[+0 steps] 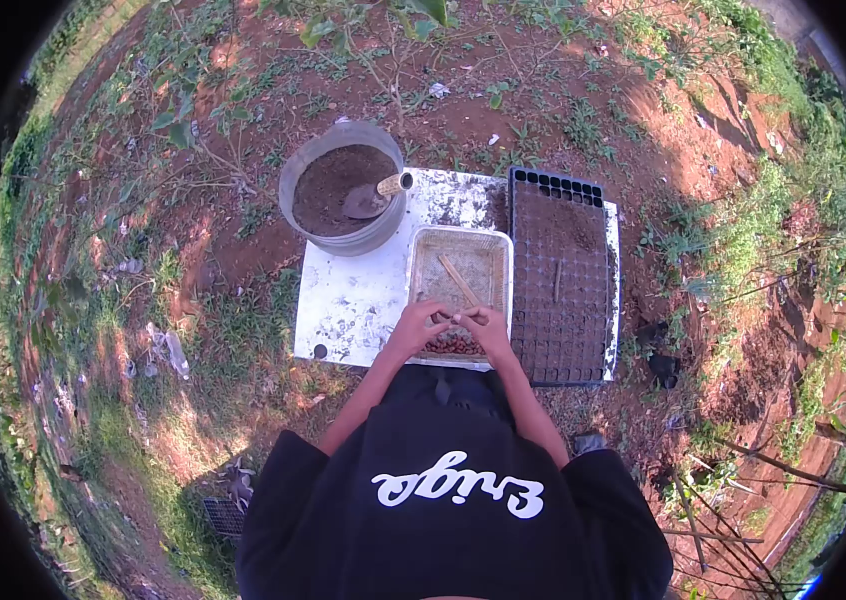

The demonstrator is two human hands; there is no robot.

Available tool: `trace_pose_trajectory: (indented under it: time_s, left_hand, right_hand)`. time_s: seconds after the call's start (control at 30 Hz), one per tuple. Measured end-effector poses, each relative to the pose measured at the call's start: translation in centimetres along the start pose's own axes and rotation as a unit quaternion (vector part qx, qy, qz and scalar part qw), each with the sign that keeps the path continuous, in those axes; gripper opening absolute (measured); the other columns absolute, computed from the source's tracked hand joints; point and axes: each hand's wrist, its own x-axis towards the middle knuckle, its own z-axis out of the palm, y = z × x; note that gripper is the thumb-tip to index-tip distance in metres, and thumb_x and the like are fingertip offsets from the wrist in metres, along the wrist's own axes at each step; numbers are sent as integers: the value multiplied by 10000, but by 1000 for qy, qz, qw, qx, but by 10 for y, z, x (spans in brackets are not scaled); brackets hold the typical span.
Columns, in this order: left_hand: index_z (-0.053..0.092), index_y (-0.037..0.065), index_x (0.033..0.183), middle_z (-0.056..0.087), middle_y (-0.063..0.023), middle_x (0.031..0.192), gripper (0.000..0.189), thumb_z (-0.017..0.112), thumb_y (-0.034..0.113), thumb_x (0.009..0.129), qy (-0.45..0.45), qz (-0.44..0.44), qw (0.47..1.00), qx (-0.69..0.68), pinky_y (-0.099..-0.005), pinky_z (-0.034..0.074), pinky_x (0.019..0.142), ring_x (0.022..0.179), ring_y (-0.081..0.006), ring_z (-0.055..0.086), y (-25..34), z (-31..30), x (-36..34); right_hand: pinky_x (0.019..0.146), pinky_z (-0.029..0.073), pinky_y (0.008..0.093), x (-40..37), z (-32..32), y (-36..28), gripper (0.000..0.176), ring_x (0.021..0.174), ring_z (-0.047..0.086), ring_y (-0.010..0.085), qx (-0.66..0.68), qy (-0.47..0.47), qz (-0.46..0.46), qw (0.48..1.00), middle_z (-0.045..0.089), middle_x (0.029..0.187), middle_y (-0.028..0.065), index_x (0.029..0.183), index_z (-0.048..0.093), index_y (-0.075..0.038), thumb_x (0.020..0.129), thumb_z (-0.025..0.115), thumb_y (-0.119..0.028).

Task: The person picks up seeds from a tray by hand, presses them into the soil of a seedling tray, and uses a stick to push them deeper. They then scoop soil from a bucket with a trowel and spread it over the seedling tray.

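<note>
My left hand (pixel 421 326) and my right hand (pixel 485 328) meet over the near part of a shallow pale tray (pixel 417 262). Their thumbs and fingers are pinched together at one spot, around something small and pale that I cannot make out. Below them, many small reddish-brown seeds (pixel 455 345) lie along the tray's near end. A thin wooden stick (pixel 457 279) slants across the tray, its lower end reaching close to my fingers.
Right of the tray lies a black seedling tray (pixel 559 345) filled with soil, a short stick (pixel 557 282) on it. At the back left stands a round metal tub (pixel 293 205) of soil with a trowel (pixel 383 194). All are on or beside a soil-stained white board (pixel 343 305).
</note>
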Motion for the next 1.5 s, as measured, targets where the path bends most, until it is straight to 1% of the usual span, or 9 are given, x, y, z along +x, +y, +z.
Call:
trace_pose_trajectory:
  time_s: [0.1,0.17,0.33,0.4,0.53,0.6,0.77,1.13,1.5]
  left_hand:
    - [703,2,896,668,-118,777,227,802,152,757,2,27,1000,-7,-352,495,663,663,-241,628,2,-1,-1]
    - [710,3,900,666,-104,765,221,805,149,764,-16,24,999,-30,-339,486,652,666,-199,615,5,1,0]
    - [725,10,946,687,-101,790,236,804,143,767,-18,-39,999,-11,-302,481,656,675,-160,608,12,0,10]
    - [738,27,978,709,-99,824,249,799,149,770,19,-54,994,-95,-308,493,682,691,-172,628,17,5,7]
    - [755,41,978,729,-103,863,232,795,138,771,15,9,999,-49,-317,512,715,723,-189,654,0,5,1]
    - [767,28,963,745,-100,865,209,797,138,787,-20,-80,997,8,-303,529,753,791,-177,695,4,-2,-1]
    - [776,40,969,753,-125,897,193,783,124,796,-11,-46,998,-39,-305,540,783,831,-196,717,-9,2,-1]
    - [784,36,930,760,-131,920,172,798,135,790,-28,-49,998,-16,-305,557,798,861,-193,732,-8,-1,2]
    - [776,29,928,759,-91,881,192,790,196,834,-2,-46,998,-38,-294,535,774,808,-154,710,-10,2,-2]
  right_hand:
    - [794,498,264,-15,2,-12,203,922,644,118,29,-6,65,997,706,1068,116,989,723,-13,872,769,-173]
    - [809,488,276,-18,-2,-7,242,1018,611,138,73,-11,60,995,568,1340,154,1015,730,-8,875,765,-202]
    - [675,454,216,-8,-2,-21,233,789,610,76,86,-5,83,993,702,881,28,1029,709,-11,863,776,-159]
    - [661,446,209,-7,-5,-24,223,767,600,70,93,-13,92,991,699,880,23,1015,707,-12,858,781,-151]
    - [671,443,216,-7,-4,-18,220,761,576,67,75,-42,111,990,687,876,7,998,710,-19,853,793,-163]
    - [670,427,212,-7,-1,-14,226,781,564,62,81,-58,105,989,673,864,-1,982,722,-29,858,794,-202]
    - [676,436,207,-7,-4,-8,258,777,566,61,42,-60,121,990,661,854,-11,990,732,-32,865,786,-251]
    - [780,455,212,-8,-6,0,146,865,600,79,93,-58,108,988,694,928,29,957,735,-11,892,749,-140]
    - [737,500,210,-9,-5,5,162,836,643,90,128,-34,98,986,709,948,52,1007,700,-1,878,755,-81]
